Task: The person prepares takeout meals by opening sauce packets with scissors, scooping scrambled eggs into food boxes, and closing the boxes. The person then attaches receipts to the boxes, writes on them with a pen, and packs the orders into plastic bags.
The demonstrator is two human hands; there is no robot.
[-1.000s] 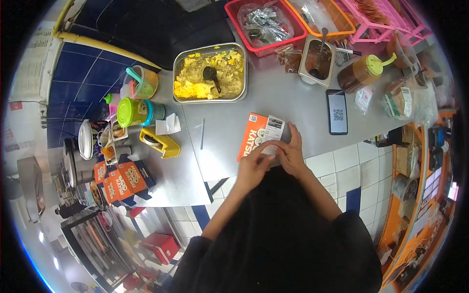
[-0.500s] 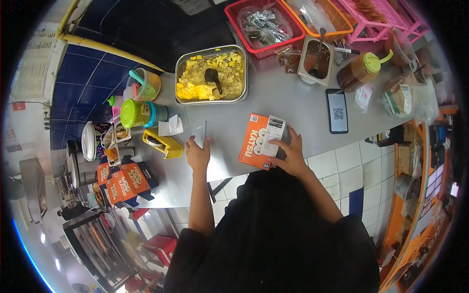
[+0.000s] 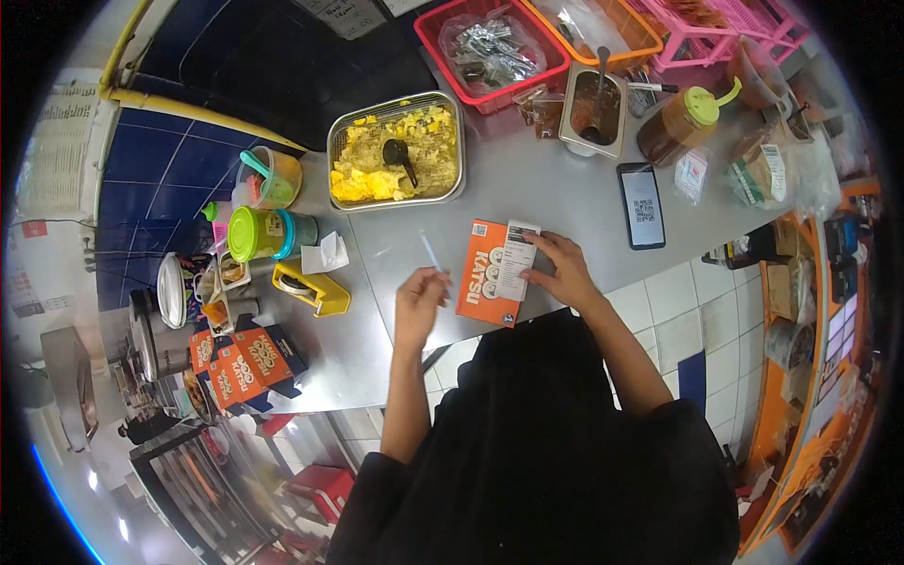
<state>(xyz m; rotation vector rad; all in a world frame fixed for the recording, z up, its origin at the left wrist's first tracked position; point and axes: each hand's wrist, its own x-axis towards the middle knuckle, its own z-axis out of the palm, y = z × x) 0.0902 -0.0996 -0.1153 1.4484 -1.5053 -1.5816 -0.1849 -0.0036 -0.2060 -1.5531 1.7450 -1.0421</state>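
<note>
My left hand (image 3: pixel 421 303) pinches a thin strip of clear tape (image 3: pixel 429 252) that points up from the fingertips, just left of an orange box (image 3: pixel 477 273) marked KATSU. The box lies flat near the counter's front edge. A printed white receipt (image 3: pixel 514 268) rests along the right part of its top. With thumb and fingers, my right hand (image 3: pixel 562 273) holds the receipt against the box at its right edge. To the left of my left hand stands a yellow tape dispenser (image 3: pixel 325 296).
A metal tray (image 3: pixel 460 179) of yellow and pale food with a black scoop stands behind. A phone (image 3: pixel 642 207) showing a QR code lies right. Folded orange boxes (image 3: pixel 240 367), lidded tubs (image 3: pixel 256 234), a sauce pan (image 3: pixel 593 108), a sauce bottle (image 3: pixel 678 127) and baskets (image 3: pixel 556 83) surround the workspace.
My left hand has moved right, away from the tape dispenser and toward the box, carrying the strip of tape. My right hand has shifted up slightly along the receipt.
</note>
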